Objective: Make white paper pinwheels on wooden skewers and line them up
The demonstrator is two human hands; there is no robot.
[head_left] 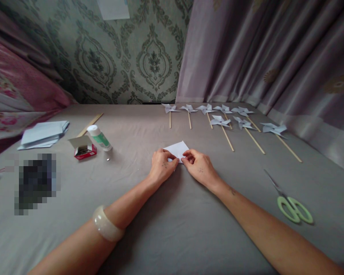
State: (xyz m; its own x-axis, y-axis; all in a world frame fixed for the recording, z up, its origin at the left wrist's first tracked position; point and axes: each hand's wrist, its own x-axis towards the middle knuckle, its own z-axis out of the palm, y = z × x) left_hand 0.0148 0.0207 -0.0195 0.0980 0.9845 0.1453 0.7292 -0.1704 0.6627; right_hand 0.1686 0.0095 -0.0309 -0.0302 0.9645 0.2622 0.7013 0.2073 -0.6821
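A small white sheet of paper (pixel 177 149) lies in front of me in the middle of the grey cloth surface, one corner pointing away. At its near left edge, my left hand (pixel 163 162) is closed with thumb and fingertips pinching the paper. My right hand (pixel 200 165) pinches the near right edge in the same way, the two sets of fingertips almost meeting. The fingers hide the paper's near part, so I cannot tell how it is folded there. A pale bangle (pixel 106 225) circles the left forearm.
Several paper pinwheels (pixel 220 121) on sticks lie at the back right. Green-handled scissors (pixel 294 208) rest at right. To the left are a glue bottle (pixel 99 138), an open red box (pixel 85 152), thin wooden sticks (pixel 90 125) and stacked paper (pixel 43 134). Curtains (pixel 232 49) border the right.
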